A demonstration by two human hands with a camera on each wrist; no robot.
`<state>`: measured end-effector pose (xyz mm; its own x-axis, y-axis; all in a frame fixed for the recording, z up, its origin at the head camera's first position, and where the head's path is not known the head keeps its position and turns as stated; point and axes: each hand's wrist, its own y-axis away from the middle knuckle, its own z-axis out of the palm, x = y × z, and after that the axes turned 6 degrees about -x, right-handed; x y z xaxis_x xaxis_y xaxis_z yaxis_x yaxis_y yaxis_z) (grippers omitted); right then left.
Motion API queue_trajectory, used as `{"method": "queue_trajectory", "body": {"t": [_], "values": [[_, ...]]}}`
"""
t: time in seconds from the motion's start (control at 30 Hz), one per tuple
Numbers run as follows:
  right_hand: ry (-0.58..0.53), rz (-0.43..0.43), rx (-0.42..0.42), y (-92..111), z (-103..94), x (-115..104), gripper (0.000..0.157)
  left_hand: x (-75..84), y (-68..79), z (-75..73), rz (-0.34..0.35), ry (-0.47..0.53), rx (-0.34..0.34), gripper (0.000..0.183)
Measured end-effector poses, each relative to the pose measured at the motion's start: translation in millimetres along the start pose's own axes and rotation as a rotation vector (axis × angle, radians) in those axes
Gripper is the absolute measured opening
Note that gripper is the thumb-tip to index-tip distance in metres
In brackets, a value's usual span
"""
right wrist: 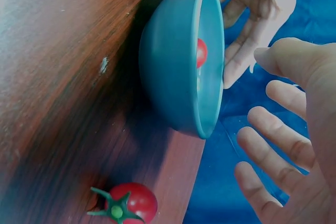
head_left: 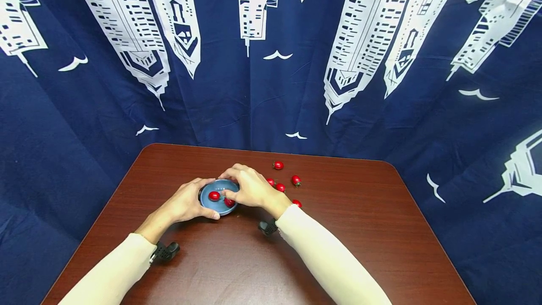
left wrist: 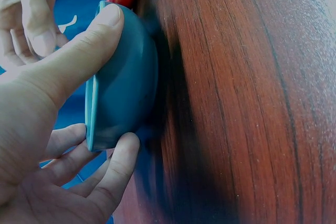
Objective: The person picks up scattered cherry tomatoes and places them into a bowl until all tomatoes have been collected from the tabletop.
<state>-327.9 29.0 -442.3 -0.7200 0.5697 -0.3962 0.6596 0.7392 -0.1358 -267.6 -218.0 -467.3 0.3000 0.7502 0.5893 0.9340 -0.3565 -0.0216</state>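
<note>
My left hand [head_left: 185, 203] grips a small blue bowl [head_left: 217, 208] by its side, thumb near me and fingers spread round the far side. In the left wrist view the thumb presses the outer wall of the bowl [left wrist: 128, 72]. Inside lie two red cherry tomatoes, one on the left [head_left: 214, 196] and another cherry tomato [head_left: 229, 203] on the right, partly hidden below my right thumb. My right hand [head_left: 250, 187] hovers over the bowl's right edge. Seen from the right wrist, its fingers [right wrist: 273, 135] are spread apart with nothing between them, beside the bowl's opening.
Several loose cherry tomatoes lie right of the bowl on the brown wooden table [head_left: 347, 220], among them a far tomato [head_left: 278, 165] and a green-stemmed tomato [head_left: 296, 180]. Another tomato [head_left: 297, 203] is partly behind my right wrist. A blue patterned cloth [head_left: 254, 98] hangs behind the table.
</note>
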Motion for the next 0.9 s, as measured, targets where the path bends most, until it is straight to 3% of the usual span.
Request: {"method": "queue_trajectory", "body": {"t": [0.37, 0.9], "values": [[0.006, -0.021, 0.025, 23.6, -9.1, 6.6, 0.042, -3.2, -3.2, 0.4, -0.014, 0.002, -0.006, 0.114], [0.068, -0.002, 0.094, 76.9, -25.9, 24.5, 0.04, 0.0, 0.3, 0.2, -0.015, 0.003, 0.003, 0.116]]}}
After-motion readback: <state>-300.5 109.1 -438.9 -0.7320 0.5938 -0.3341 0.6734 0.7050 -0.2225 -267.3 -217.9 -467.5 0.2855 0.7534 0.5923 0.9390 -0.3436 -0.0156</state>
